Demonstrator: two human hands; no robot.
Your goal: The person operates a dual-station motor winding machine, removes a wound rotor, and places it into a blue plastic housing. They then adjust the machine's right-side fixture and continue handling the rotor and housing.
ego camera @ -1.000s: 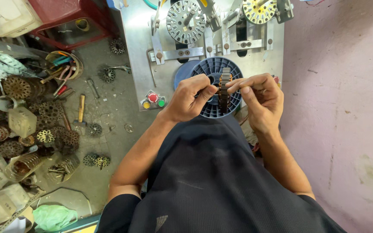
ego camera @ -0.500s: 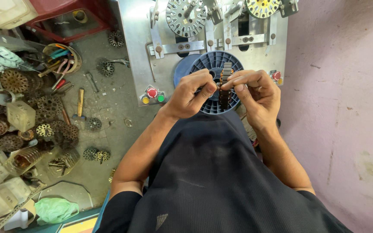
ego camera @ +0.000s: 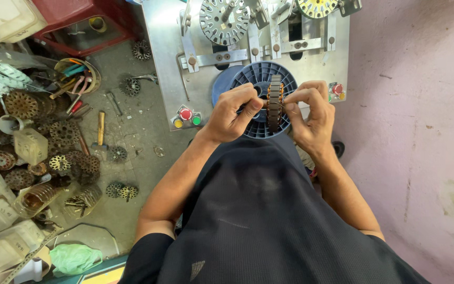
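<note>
Two hands at centre. Our left hand (ego camera: 233, 112) pinches the stator core (ego camera: 275, 103) from its 9 o'clock side, fingers closed on the rim. We hold the core edge-on over the blue spool (ego camera: 256, 76). At 3 o'clock our right hand (ego camera: 311, 113) nips what looks like a thin wire at its edge. Risks, as we judge: wire snaps if tugged; core slips onto the metal plate (ego camera: 165, 63), or among floor parts (ego camera: 64, 137) at 9 o'clock.

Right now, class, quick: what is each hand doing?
Left hand: closed, fingertips pinching the left side of the toothed metal ring.
Right hand: closed, pinching the ring's right side.
</note>
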